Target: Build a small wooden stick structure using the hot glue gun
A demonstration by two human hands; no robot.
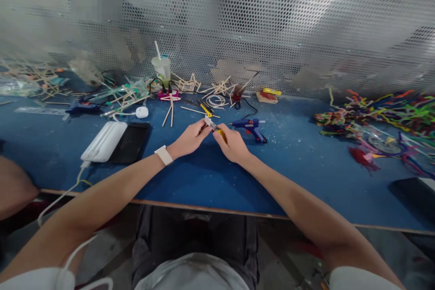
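Note:
My left hand (193, 137) pinches a small white piece (207, 120) over the middle of the blue table. My right hand (231, 144) is closed around a yellow-handled craft knife (222, 134), its grey blade pointing left at the white piece. The fingertips of both hands nearly meet, so part of the blade and of the piece is hidden. Just right of my right hand lies a blue hot glue gun (249, 128), nozzle to the left. Beyond my fingers a yellow-and-black tool (206, 109) rests on the table beside thin wooden sticks (169, 111).
A white power bank (104, 141) and a black flat device (131, 142) lie at left. A cup with a straw (161, 69), a pink power strip (169, 95) and stick structures (222, 88) line the perforated wall (238, 22). Colourful pipe cleaners (390, 111) are heaped at right.

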